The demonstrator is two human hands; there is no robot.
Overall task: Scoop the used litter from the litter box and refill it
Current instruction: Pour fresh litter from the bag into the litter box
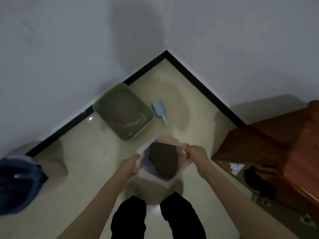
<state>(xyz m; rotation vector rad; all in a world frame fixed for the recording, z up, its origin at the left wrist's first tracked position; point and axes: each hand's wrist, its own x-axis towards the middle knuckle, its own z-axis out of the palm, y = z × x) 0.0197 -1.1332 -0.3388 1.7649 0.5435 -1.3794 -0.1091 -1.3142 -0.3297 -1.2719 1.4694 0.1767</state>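
A: What are you holding?

B: You have a translucent plastic bag point(159, 163) held open between your 2 hands. Your left hand point(130, 165) pinches its near-left rim, fingers curled over the edge; your right hand point(196, 155) pinches the right rim the same way. Inside sits a dark brown mass of litter point(164, 160).

A: And the litter box?

B: The green litter box point(123, 112) sits on the cream floor point(82, 144) beyond the bag, its far corner against the black skirting point(69, 125). Brown litter covers the middle of its bottom; bare green shows at the near edge.

A: Anything around you?

B: A light blue scoop point(159, 110) lies on the floor just right of the box, apart from it. A dark blue bin point(19, 183) stands at your far left, a reddish wooden cabinet point(276, 152) at your right. Your 2 black-trousered legs show below the bag.
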